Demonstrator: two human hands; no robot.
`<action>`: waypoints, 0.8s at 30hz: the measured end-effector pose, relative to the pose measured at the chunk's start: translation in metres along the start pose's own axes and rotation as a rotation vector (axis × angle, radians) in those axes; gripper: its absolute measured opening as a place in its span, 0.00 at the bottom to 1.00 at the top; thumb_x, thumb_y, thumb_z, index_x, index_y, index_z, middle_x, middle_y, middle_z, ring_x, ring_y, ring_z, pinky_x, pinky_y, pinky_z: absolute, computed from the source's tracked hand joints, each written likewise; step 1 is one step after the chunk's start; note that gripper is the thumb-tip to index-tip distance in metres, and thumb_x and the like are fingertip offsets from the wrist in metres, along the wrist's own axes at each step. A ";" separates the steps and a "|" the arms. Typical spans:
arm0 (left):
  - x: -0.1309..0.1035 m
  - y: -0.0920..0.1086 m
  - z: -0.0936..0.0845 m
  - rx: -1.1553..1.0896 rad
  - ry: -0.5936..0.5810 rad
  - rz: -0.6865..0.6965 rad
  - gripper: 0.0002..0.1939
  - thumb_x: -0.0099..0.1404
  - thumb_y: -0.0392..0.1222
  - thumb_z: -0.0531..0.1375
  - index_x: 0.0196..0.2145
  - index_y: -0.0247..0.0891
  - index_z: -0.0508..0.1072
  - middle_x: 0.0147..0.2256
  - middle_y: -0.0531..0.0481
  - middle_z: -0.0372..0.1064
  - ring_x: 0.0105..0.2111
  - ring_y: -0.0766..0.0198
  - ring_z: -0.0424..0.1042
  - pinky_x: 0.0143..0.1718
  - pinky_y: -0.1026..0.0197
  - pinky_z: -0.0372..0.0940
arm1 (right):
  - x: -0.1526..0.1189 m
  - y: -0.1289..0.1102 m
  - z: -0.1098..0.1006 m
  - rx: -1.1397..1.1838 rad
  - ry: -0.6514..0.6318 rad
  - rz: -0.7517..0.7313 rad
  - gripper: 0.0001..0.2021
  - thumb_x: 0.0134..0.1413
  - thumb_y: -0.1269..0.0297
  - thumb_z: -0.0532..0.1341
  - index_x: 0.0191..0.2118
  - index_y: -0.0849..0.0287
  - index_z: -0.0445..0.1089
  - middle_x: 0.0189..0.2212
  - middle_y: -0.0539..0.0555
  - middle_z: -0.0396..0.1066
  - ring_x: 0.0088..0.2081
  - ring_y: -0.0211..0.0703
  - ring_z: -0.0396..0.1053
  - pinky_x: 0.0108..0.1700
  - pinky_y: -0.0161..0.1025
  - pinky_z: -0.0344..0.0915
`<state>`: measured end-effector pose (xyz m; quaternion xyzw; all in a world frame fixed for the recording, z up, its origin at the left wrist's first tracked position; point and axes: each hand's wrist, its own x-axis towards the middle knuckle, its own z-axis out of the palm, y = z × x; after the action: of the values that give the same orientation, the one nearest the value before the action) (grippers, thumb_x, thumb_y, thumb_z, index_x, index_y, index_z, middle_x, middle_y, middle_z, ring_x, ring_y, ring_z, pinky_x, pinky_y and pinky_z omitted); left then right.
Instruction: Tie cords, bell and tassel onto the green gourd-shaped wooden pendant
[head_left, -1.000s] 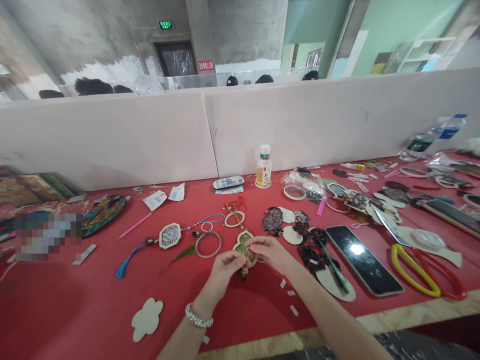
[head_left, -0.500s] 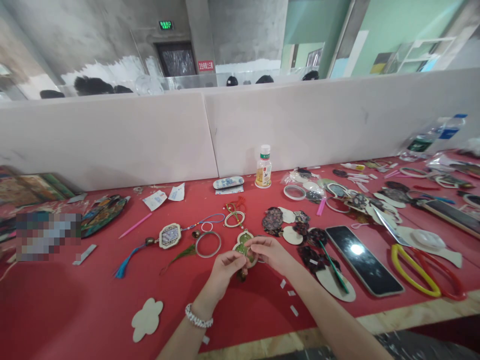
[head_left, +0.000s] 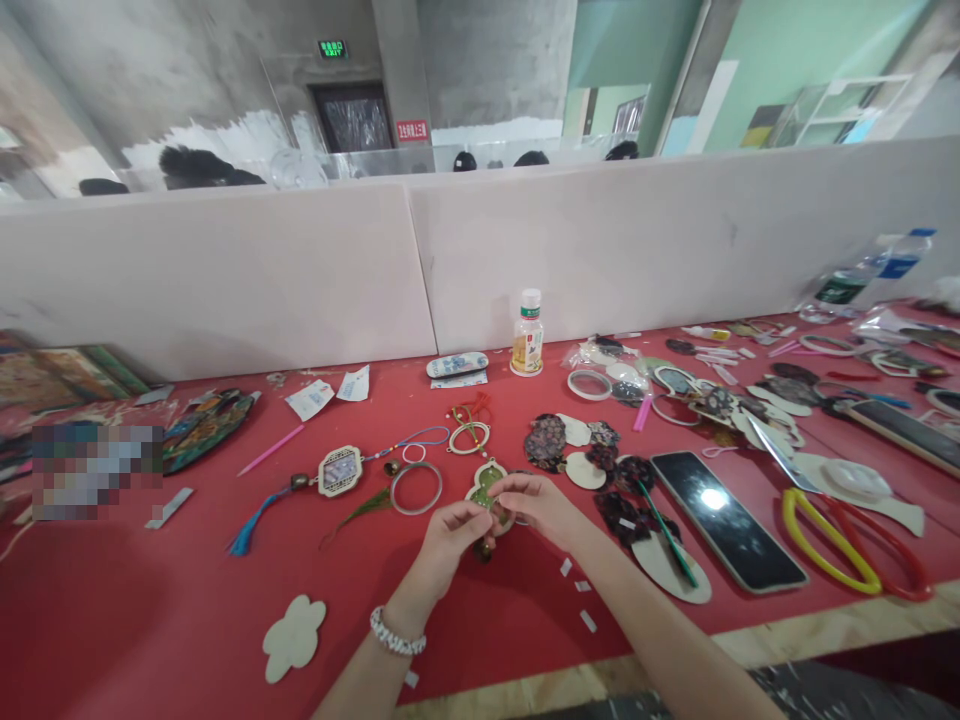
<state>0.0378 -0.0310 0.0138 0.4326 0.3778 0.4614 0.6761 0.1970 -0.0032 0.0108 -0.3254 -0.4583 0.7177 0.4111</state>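
Observation:
A gourd-shaped pendant (head_left: 489,477) with a pale rim and green middle is between my hands, low over the red table. My left hand (head_left: 454,532) is closed on its lower left side, thumb and fingers pinched together. From the right, my right hand (head_left: 541,506) is closed too, its bent fingertips on the green face. The fingers hide much of the lower half. A small brass-coloured bell (head_left: 484,549) shows just below them. Above the pendant lies a pale ring with a red cord (head_left: 469,438). A bare round bangle (head_left: 417,488) rests to the left.
Right of my hands lie a phone (head_left: 729,522), scissors with yellow and red handles (head_left: 832,545), a green stick (head_left: 669,535) and dark patterned pieces (head_left: 545,442). A small bottle (head_left: 528,335) stands by the white partition (head_left: 300,280). At left are a blue-tasselled pendant (head_left: 340,471) and a flower-shaped piece (head_left: 295,638).
My hands and the gourd pendant stay almost in place, with only a slight shift of the right fingers. Beyond the partition, a person's head has moved a little to the right.

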 end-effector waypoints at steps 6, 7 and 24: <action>0.000 -0.002 -0.002 0.008 -0.008 0.012 0.11 0.50 0.44 0.63 0.22 0.31 0.72 0.21 0.49 0.69 0.20 0.69 0.64 0.24 0.66 0.59 | 0.000 0.001 0.000 -0.010 0.022 -0.005 0.10 0.42 0.63 0.63 0.32 0.63 0.70 0.22 0.51 0.70 0.23 0.34 0.66 0.29 0.34 0.59; 0.000 -0.002 -0.002 0.011 -0.014 0.012 0.11 0.50 0.44 0.63 0.22 0.31 0.72 0.21 0.48 0.69 0.20 0.69 0.65 0.24 0.66 0.59 | 0.000 0.001 0.000 -0.005 0.021 -0.006 0.09 0.42 0.64 0.63 0.31 0.63 0.70 0.22 0.51 0.70 0.23 0.34 0.66 0.29 0.33 0.59; 0.000 -0.002 -0.004 0.021 -0.042 0.015 0.11 0.50 0.45 0.63 0.22 0.32 0.73 0.20 0.49 0.69 0.21 0.68 0.65 0.25 0.64 0.59 | -0.001 -0.004 0.001 -0.045 0.031 -0.025 0.09 0.40 0.63 0.64 0.28 0.63 0.68 0.20 0.49 0.70 0.20 0.31 0.65 0.24 0.30 0.57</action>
<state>0.0348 -0.0300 0.0104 0.4522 0.3650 0.4532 0.6759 0.1974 -0.0036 0.0148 -0.3402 -0.4719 0.6968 0.4196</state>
